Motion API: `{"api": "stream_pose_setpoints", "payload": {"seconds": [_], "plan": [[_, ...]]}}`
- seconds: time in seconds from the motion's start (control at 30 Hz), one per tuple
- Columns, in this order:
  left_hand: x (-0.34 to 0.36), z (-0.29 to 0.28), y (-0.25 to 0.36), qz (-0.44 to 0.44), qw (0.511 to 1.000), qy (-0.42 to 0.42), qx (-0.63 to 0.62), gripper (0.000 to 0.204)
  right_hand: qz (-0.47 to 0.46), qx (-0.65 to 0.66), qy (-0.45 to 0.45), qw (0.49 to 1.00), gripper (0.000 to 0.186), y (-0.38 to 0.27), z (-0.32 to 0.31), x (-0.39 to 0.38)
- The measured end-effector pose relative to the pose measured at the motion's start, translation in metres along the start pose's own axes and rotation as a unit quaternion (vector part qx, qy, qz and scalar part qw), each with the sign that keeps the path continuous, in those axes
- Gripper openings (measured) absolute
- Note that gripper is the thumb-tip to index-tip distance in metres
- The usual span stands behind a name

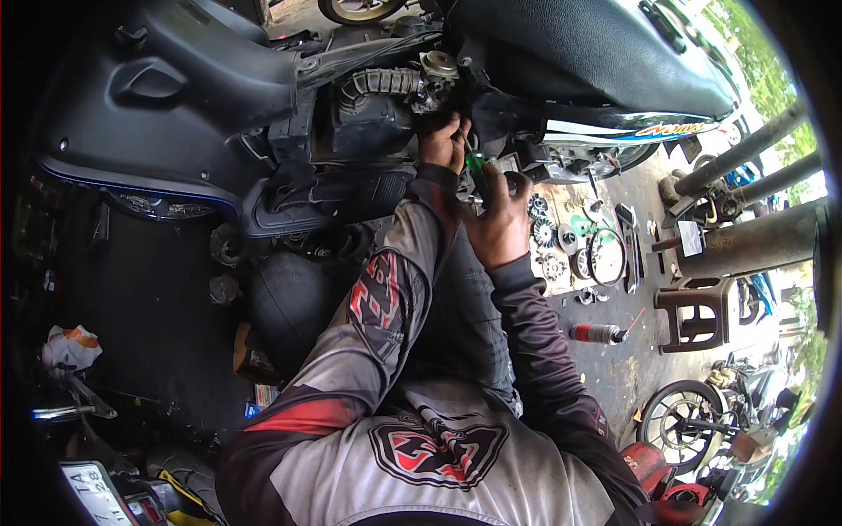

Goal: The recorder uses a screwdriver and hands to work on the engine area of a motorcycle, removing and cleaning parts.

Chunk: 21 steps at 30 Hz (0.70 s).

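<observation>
A scooter with its side opened up stands in front of me. My left hand reaches in just below the carburetor, its fingers bent against the engine parts; whatever they grip is hidden. Beside it, my right hand is closed around a screwdriver with a green see-through handle. The screwdriver's tip is lost among the parts near my left fingers. A ribbed black intake hose runs left from the carburetor to the black airbox.
The black seat rises above my hands. Loose gears, discs and a belt lie on cardboard to the right. Farther out are a red spray can, a brown plastic stool, metal posts and a motorcycle wheel.
</observation>
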<state>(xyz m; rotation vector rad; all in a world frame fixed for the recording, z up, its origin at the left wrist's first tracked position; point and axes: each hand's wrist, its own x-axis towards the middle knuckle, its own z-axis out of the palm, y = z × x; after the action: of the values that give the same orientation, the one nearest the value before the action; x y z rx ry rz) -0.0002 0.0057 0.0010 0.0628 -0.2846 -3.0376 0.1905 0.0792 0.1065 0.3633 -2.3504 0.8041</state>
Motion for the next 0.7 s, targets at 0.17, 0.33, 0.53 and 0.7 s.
{"api": "stream_pose_setpoints", "payload": {"seconds": [0.17, 0.33, 0.53, 0.7], "plan": [[-0.006, 0.011, -0.006, -0.013, 1.000, 0.006, 0.019, 0.012, 0.403, 0.454, -0.027, 0.794, 0.032, 0.018, 0.000, 0.008], [-0.008, 0.009, 0.002, -0.008, 1.000, 0.006, 0.027, 0.019, 0.273, 0.258, -0.084, 0.923, 0.044, 0.001, -0.006, 0.003], [-0.006, 0.013, -0.002, -0.005, 0.999, 0.002, 0.041, 0.024, 0.356, 0.332, -0.012, 0.873, 0.037, 0.003, -0.001, 0.006], [-0.004, 0.006, -0.002, -0.003, 1.000, 0.020, 0.008, 0.016, 0.416, 0.569, -0.077, 0.706, 0.040, 0.021, -0.001, 0.009]]}}
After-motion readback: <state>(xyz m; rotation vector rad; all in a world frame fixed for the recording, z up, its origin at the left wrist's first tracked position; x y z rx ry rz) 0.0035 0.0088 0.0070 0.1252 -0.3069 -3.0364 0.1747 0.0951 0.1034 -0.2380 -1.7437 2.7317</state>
